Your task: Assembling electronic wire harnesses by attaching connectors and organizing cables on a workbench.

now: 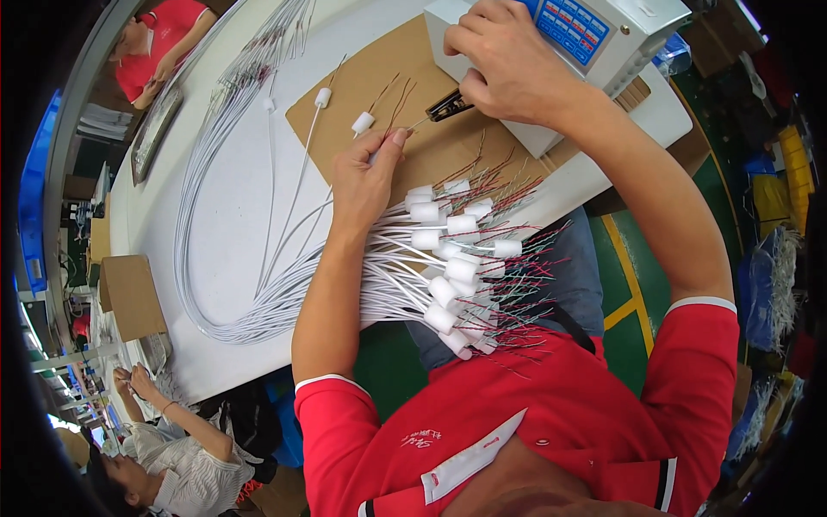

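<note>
My left hand (366,177) is closed in a pinch on a white cable end, from which thin twisted wires (401,102) stick up. A black clip (448,106) sits just right of those fingertips, with a thin wire reaching its jaws. Beside the clip, in front of the grey-white machine (551,116), is my right hand (504,65). Its fingers are bent and the tips are out of sight, so I cannot tell whether it grips the clip. Under my left forearm lies a thick bundle of white cables (345,289), ending in white cylindrical sleeves (463,226) with red and green twisted wires.
The machine has a blue keypad (573,30). Brown cardboard (332,112) lies on the white table (228,207), with two more sleeved cable ends (363,122) on it. A dark tray (158,138) stands at the left edge. Other people (177,465) work at the left.
</note>
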Demonstrator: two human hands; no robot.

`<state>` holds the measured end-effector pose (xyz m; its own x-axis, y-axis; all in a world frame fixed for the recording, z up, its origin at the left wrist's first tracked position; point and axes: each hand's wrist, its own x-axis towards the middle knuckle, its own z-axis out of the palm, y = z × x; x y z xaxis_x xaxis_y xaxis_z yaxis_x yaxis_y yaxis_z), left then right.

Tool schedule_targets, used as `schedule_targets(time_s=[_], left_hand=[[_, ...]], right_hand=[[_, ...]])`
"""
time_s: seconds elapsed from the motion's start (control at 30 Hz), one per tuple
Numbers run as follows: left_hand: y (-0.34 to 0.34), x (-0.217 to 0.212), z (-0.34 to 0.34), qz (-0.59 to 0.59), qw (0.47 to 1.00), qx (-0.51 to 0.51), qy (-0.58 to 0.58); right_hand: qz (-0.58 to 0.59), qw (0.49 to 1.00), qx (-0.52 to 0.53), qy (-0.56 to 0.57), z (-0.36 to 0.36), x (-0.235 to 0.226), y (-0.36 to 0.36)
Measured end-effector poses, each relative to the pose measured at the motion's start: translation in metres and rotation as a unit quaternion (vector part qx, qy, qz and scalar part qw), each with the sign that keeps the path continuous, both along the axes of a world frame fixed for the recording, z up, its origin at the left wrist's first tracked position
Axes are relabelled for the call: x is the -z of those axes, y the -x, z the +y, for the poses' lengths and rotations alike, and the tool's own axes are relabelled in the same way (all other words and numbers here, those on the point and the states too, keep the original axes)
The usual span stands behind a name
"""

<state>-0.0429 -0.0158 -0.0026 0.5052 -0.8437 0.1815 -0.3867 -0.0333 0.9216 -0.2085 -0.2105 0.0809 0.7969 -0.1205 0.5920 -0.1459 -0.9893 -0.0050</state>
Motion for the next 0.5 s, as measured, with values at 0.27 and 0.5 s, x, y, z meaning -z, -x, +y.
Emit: schedule_targets(time_s=[0.27, 0.5], left_hand=[[0.0025, 0.0036, -0.0035, -0.027, 1.0, -0.003, 0.008], [0.003, 0.0025, -0.0069, -0.057, 0.998, 0.014, 0.013]], right_hand=[[0.008, 1.0, 0.0, -0.002, 0.0011, 0.0018, -0.0016], [0.052, 0.999, -0.001, 0.01, 0.0009, 0.0001, -0.0013]])
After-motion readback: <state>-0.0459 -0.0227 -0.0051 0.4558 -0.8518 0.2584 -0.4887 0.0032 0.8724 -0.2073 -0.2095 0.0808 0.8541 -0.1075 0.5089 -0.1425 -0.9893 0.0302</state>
